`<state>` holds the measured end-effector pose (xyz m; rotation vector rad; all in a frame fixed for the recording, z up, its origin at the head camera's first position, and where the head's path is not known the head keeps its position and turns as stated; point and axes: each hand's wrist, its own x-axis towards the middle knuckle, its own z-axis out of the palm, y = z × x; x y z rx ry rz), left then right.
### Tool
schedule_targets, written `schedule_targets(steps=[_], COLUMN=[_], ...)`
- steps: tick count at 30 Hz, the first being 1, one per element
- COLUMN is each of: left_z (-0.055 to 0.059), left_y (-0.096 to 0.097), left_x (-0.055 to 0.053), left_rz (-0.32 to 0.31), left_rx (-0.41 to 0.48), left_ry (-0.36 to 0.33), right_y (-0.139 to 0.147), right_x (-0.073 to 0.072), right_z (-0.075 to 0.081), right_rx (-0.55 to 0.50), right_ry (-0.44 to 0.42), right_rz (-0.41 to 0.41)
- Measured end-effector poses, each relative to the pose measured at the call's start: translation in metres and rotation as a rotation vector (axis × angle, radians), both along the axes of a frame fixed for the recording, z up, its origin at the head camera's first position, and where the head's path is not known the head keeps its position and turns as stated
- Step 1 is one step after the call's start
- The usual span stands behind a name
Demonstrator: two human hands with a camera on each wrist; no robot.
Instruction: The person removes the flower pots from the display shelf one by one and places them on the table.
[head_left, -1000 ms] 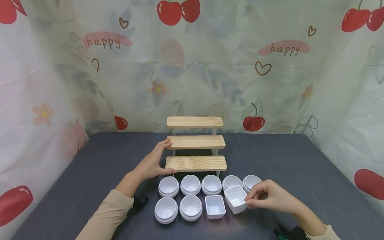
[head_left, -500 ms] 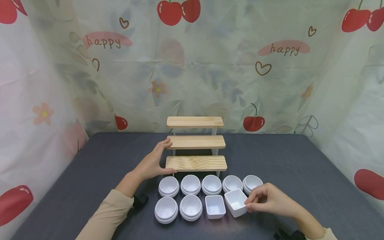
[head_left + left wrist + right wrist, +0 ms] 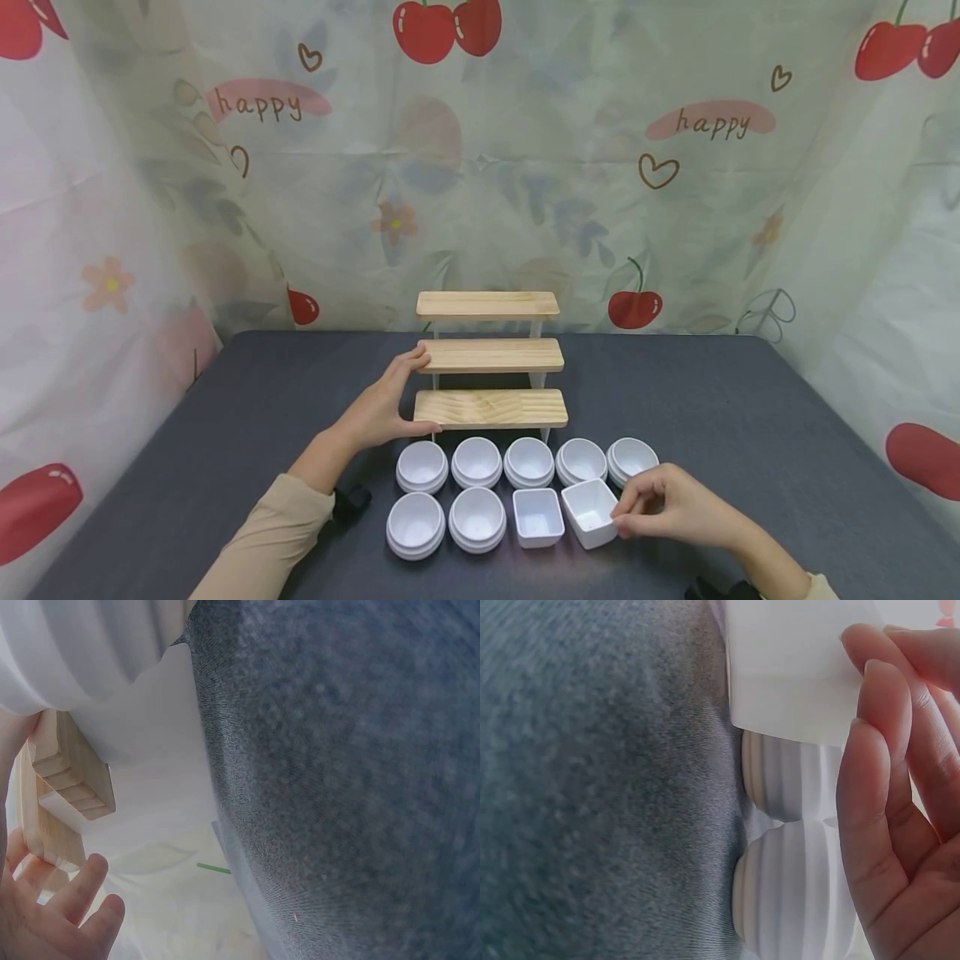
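Note:
A white square bowl (image 3: 590, 510) sits slightly askew at the right end of the front row. My right hand (image 3: 670, 510) pinches its right rim between thumb and fingertips; the right wrist view shows the bowl's flat side close over the cloth. To its left is a second white square bowl (image 3: 538, 518). Behind the rows stands a three-tier wooden stand (image 3: 491, 408) with pale side supports. My left hand (image 3: 380, 406) holds its left side, thumb along the bottom board and fingers round the end of the middle board (image 3: 56, 836).
Stacked round white bowls fill the back row, such as the leftmost one (image 3: 422, 467), close in front of the stand. Two more round stacks (image 3: 477, 518) are at the front left. Dark grey cloth (image 3: 675, 392) covers the table, with a printed curtain (image 3: 480, 208) behind.
My right hand has lowered the square bowl and brought it slightly toward me, leaving a little more of the round bowl behind it visible. The left hand and the stand have stayed still.

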<state>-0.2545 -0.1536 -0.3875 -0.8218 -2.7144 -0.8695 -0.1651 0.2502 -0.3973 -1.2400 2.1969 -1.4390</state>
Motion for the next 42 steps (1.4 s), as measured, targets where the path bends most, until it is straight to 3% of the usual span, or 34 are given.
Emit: schedule_targets(steps=[6, 24, 42], left_z=[0.0014, 0.0010, 0.0033], left_y=[0.0004, 0.0002, 0.0010], left_x=[0.0012, 0.0009, 0.0011], left_rz=[0.008, 0.002, 0.004], left_rx=[0.000, -0.003, 0.000], left_ry=[-0.003, 0.009, 0.015], right_y=[-0.0015, -0.0055, -0.0045], right_x=[0.0012, 0.0026, 0.0009], right_z=[-0.0011, -0.0087, -0.0064], right_rx=[0.010, 0.004, 0.006], right_ry=[-0.047, -0.064, -0.085], right_rz=[-0.004, 0.045, 0.073])
